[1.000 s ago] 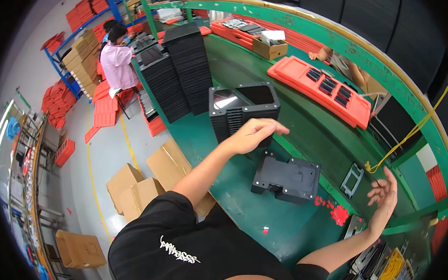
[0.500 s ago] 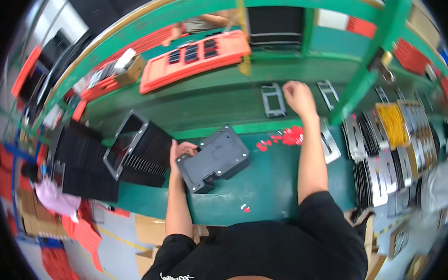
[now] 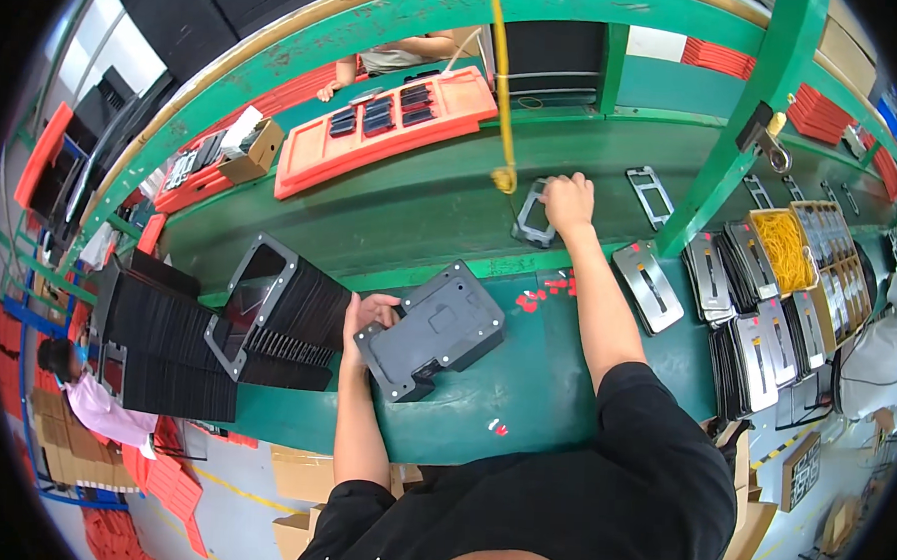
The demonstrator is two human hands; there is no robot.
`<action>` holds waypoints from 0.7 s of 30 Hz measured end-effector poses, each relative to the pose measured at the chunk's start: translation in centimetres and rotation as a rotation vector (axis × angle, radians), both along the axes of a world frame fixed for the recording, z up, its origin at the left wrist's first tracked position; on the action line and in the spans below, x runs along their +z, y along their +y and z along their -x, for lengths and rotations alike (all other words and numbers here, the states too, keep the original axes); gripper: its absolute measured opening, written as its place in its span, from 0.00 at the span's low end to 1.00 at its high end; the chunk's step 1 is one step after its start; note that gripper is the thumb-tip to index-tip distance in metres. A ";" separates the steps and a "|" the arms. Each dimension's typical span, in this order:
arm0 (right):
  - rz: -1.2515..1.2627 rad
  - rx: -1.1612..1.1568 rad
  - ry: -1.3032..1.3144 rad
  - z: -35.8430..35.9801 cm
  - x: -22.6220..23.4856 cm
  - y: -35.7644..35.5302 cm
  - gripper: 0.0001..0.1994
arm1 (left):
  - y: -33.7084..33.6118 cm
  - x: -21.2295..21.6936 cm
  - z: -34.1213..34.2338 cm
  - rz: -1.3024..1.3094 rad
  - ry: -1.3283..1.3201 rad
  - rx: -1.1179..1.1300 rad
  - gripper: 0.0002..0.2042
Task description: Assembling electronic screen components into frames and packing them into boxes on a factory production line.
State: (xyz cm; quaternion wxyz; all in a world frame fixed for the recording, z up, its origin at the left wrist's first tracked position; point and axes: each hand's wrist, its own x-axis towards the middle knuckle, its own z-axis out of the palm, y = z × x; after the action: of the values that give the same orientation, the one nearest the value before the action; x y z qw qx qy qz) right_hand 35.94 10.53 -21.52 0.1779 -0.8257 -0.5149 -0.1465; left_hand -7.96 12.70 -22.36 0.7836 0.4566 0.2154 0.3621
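My left hand [image 3: 372, 315] grips the left edge of a dark grey block-like fixture [image 3: 434, 329] with bright screws at its corners and a notch in its near edge. The fixture is held tilted above the green worktop. My right hand [image 3: 569, 203] reaches over to the green conveyor belt, its fingers closed on the upper right edge of a thin grey rectangular frame [image 3: 536, 237]. That hand hides part of the frame. To its right on the belt lies a similar frame [image 3: 650, 197].
Stacks of black frames [image 3: 292, 313] stand left. Small red pieces [image 3: 529, 302] lie on the worktop [image 3: 534, 384]. Right are silver-and-black plates [image 3: 648, 289] and a box of yellow bands [image 3: 782, 250]. A green post [image 3: 719, 152] rises nearby. Across the belt, another person's hand [image 3: 329, 91] is near an orange tray [image 3: 385, 127].
My right hand has moved left onto the grey frame and taken hold of its edge. My left hand still holds the fixture. The hanging yellow strap has swung.
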 end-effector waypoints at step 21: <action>0.113 0.685 0.270 21.8 13.7 -11.8 0.12 | -0.1 0.9 -0.5 -0.027 0.179 0.072 0.38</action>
State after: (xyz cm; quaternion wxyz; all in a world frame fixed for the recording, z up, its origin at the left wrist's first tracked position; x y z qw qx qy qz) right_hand 14.13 -1.31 -7.83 0.2371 -0.6259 -0.7405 0.0606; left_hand -7.50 12.57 -21.49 0.7415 0.4896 0.2957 0.3508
